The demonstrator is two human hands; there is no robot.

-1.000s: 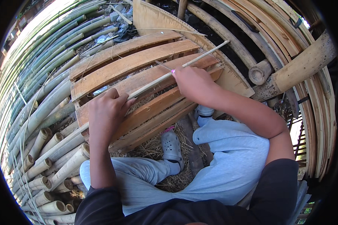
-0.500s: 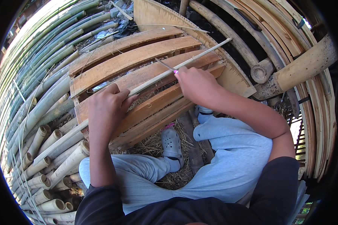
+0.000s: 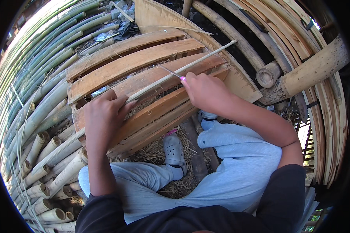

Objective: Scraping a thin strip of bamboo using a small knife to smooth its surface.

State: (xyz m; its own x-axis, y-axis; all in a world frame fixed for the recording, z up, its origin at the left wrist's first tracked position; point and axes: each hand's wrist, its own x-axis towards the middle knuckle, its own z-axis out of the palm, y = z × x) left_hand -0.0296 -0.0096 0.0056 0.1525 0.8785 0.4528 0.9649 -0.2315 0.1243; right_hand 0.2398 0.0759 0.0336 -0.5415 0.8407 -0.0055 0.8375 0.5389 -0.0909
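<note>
A long pale bamboo strip (image 3: 159, 82) runs slantwise above the slatted wooden crate (image 3: 144, 66), from the lower left up to the far right. My left hand (image 3: 104, 118) is closed round the strip near its middle. In my right hand (image 3: 204, 90) is a small knife (image 3: 169, 71) with a pink part at the base of its thin blade. The blade lies across the strip and points to the upper left; the handle is hidden in my fist.
Stacked bamboo poles (image 3: 39, 190) fill the left side. Beyond the crate stands a curved plywood sheet (image 3: 159, 16). A thick bamboo post (image 3: 315, 73) and long wooden planks (image 3: 319, 128) are at the right. My foot in a grey clog (image 3: 174, 149) rests on straw below.
The view has shifted slightly, so most things sit a little further left. The knife blade now crosses the strip at a flatter slant. Both hands keep their hold.
</note>
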